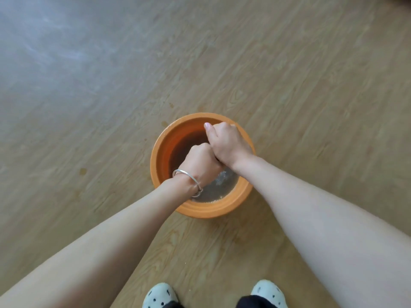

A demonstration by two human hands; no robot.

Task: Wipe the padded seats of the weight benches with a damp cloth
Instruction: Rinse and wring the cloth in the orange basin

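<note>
Left hand (203, 162) and right hand (226, 144) curled into tight fists, side by side and touching, just above the orange bucket (178, 134). Cloth hidden; cannot tell if squeezed inside the fists. Murky water (222, 187) low in the bucket, with ripples. Bracelet (189, 177) round the left wrist. Bucket standing on the wood floor (289, 85), spotted shoes (160, 294) near.

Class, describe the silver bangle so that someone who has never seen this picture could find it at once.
Find the round orange plastic bucket standing on the pale wood-pattern floor. Over it, the left hand is curled in a fist, and round its wrist sits the thin silver metal bangle. It is the only jewellery: the wrist of the right hand is bare.
</note>
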